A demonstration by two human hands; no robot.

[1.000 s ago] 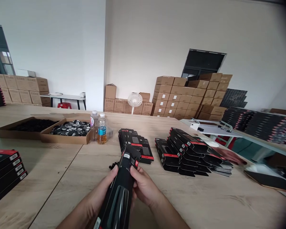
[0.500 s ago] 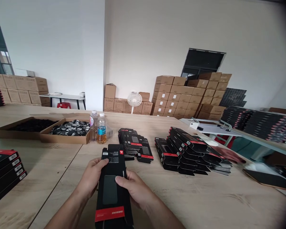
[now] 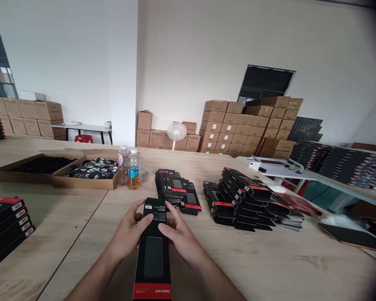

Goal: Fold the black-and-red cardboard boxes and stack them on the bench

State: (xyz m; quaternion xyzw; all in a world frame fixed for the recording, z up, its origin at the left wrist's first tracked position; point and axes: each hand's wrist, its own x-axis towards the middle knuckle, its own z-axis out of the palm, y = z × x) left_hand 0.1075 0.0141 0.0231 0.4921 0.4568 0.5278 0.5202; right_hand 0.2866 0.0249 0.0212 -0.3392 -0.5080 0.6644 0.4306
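Between my hands is a long black cardboard box with a red band at its near end and a dark rectangular panel on its face. My left hand grips its left side, thumb on the top face by the printed label. On the right side, my right hand has its thumb on the face and its fingers along the edge and far end. Just beyond the box lies a pile of flat black box blanks. To the right, folded-up black boxes are heaped with open flaps.
Two shallow cardboard trays stand at left, one with dark items, one with round black-and-white pieces. Beside them are two plastic bottles, one with amber liquid. Stacked black boxes sit at the left edge; a black board lies far right.
The box has been squared up and turned more upright in view. Its far end flap, which stood out, is now folded in, and my fingers have shifted to the far end.
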